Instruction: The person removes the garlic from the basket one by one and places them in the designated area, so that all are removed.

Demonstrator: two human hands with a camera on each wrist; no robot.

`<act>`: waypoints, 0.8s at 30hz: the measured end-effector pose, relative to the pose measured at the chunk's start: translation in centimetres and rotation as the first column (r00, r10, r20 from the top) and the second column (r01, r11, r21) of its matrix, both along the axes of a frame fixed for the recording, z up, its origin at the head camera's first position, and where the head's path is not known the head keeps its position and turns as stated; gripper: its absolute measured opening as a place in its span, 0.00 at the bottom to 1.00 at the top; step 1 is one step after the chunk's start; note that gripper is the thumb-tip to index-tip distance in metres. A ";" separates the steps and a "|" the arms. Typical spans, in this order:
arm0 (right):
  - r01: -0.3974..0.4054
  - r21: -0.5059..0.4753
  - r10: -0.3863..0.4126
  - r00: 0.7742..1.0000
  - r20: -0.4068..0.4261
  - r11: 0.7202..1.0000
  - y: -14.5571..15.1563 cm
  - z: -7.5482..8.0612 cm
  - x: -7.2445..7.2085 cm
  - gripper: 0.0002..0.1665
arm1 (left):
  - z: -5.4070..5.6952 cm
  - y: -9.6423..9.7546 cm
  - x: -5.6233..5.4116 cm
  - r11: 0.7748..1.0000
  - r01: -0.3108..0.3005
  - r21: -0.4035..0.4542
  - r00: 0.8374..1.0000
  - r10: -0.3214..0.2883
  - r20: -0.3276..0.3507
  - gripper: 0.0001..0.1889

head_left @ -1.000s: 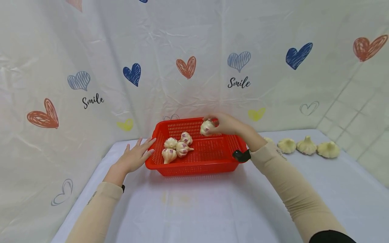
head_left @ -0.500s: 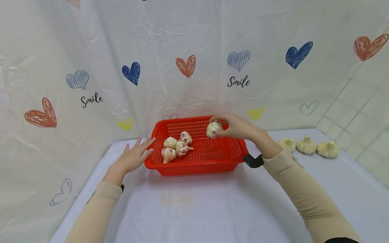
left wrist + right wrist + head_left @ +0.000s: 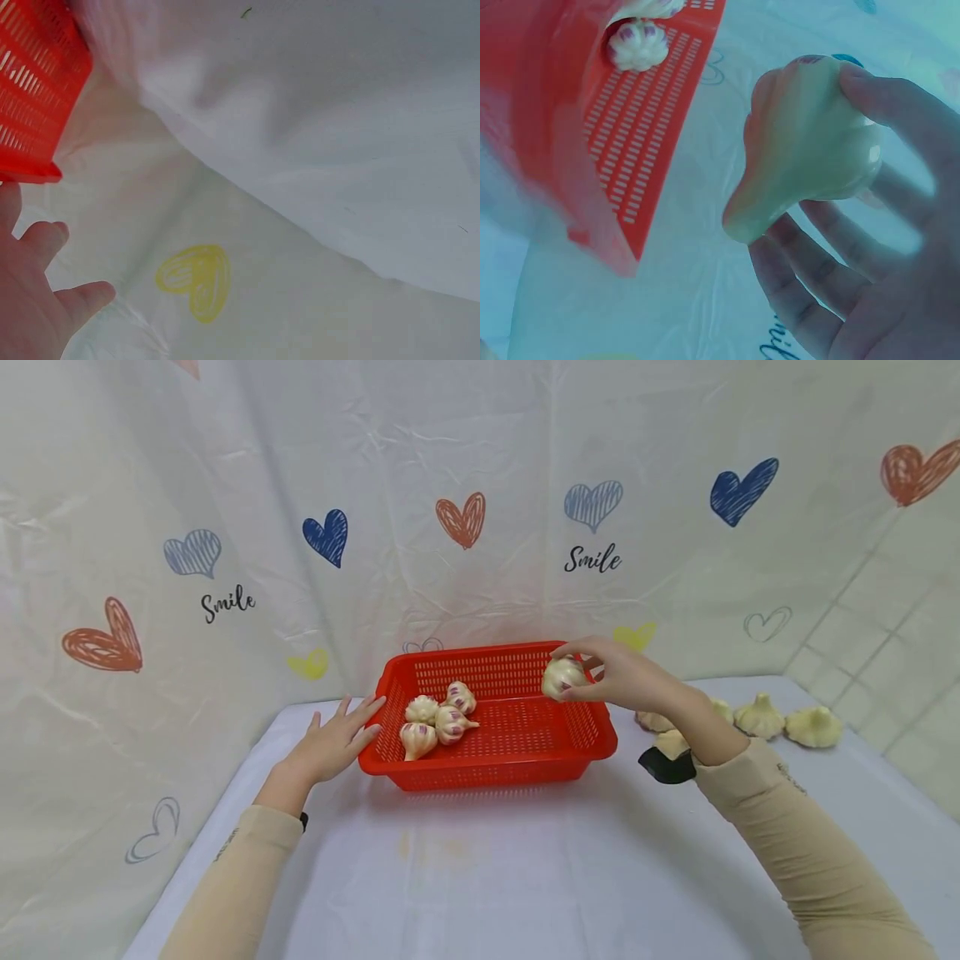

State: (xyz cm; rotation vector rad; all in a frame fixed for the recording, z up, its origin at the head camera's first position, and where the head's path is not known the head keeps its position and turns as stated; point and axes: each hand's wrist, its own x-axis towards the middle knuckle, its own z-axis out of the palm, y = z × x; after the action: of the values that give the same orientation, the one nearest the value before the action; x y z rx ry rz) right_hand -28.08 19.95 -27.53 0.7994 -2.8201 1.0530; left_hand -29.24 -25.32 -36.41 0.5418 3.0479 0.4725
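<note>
My right hand (image 3: 626,675) holds a garlic bulb (image 3: 563,678) between thumb and fingers, above the right end of a red plastic basket (image 3: 487,772). In the right wrist view that same garlic bulb (image 3: 810,142) shows its pale stem pointing down and left. Against the basket's left rim rest the fingertips of my left hand (image 3: 330,745), its fingers spread and straight. Several garlic bulbs with purple marks, one of them a bulb (image 3: 451,725) with its stem to the right, lie together in the basket's left half.
On the table's right side sit several pale garlic bulbs, among them one bulb (image 3: 813,727) at the far right end; my right forearm partly covers others. A white cloth (image 3: 480,877) covers the table. Behind it hangs a sheet (image 3: 510,577) printed with hearts.
My right hand has carried the garlic bulb rightward from over the basket's middle to its right end. The left hand stays at the left rim, and the bulbs in the basket have not moved.
</note>
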 end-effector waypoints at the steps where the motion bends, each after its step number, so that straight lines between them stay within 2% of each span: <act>1: 0.012 -0.004 -0.012 1.000 0.001 1.000 0.3 0.0 0.1 0.33 | 0.0 0.0 0.0 1.000 0.000 0.000 1.000 0.000 -0.002 0.33; 8: 0.080 -0.028 -0.080 0.997 -0.022 0.996 2.3 -0.7 1.0 0.36 | 0.2 0.1 0.0 1.000 -0.004 -0.008 1.000 0.004 0.006 0.33; 14: 0.086 -0.053 -0.088 0.995 -0.038 0.995 3.8 -2.0 1.4 0.36 | 0.3 0.2 0.1 1.000 -0.001 -0.013 1.000 0.001 0.011 0.33; 19: 0.066 -0.075 -0.073 0.994 -0.084 0.995 5.0 -2.8 1.8 0.34 | 0.2 0.1 0.1 1.000 -0.002 -0.010 1.000 0.002 0.010 0.33; 24: 0.095 -0.080 -0.102 0.991 -0.087 0.992 6.7 -3.2 2.3 0.35 | 0.2 0.0 0.2 1.000 0.002 -0.009 1.000 -0.002 0.004 0.33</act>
State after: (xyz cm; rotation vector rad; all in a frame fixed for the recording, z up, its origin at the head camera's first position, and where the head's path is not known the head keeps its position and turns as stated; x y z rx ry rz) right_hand -25.80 26.62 -30.74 0.6757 -2.6961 1.0724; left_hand -29.06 -25.28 -36.21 0.5422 3.0442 0.4587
